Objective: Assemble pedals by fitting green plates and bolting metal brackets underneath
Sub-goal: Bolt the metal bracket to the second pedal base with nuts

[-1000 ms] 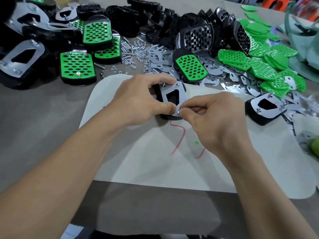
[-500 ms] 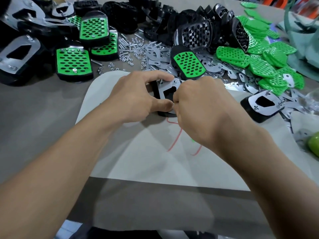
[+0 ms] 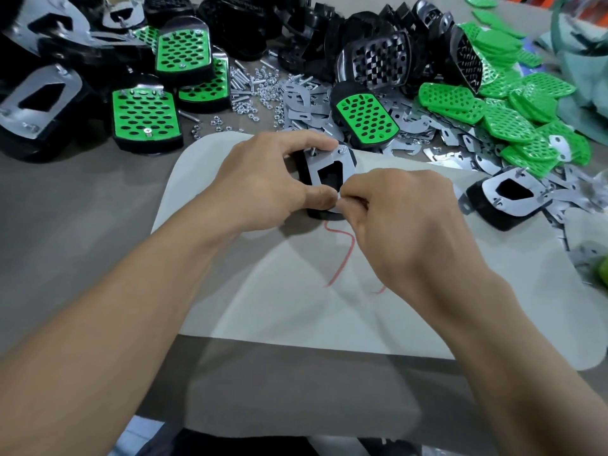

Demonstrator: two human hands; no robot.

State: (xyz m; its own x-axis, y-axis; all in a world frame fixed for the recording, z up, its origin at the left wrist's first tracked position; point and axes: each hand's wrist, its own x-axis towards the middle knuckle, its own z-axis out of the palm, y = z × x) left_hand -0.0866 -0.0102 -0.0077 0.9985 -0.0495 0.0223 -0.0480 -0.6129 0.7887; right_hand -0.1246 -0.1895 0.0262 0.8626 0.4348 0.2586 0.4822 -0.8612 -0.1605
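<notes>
Right now the pedal lies upside down on the white mat, close to the mat's far edge and about midway along it. Its metal bracket faces up. The pedal's long axis runs from the near edge toward the far edge, leaning slightly to the right at the far end.

The left hand grips the pedal from its left side. The forefinger curls over the far end beside a bolt stud, and the thumb presses against the near end. The right hand comes in from the near right with thumb and forefinger pinched together at the bracket's near tip, almost touching the left thumb. Whether they hold a small nut or the tip itself is hidden, so I cannot tell.

By my reading, the step in hand is fastening the bracket's near end. That point sits directly under the right fingertips, so the right hand is the nearer one for it, while the left only steadies the pedal. The far stud lies away from the right hand along the long axis, under the left forefinger.

Loose nuts and bolts lie on the table beyond the mat's far edge. A heap of green plates sits toward the far right corner. Another bracketed pedal rests at the mat's right edge.
</notes>
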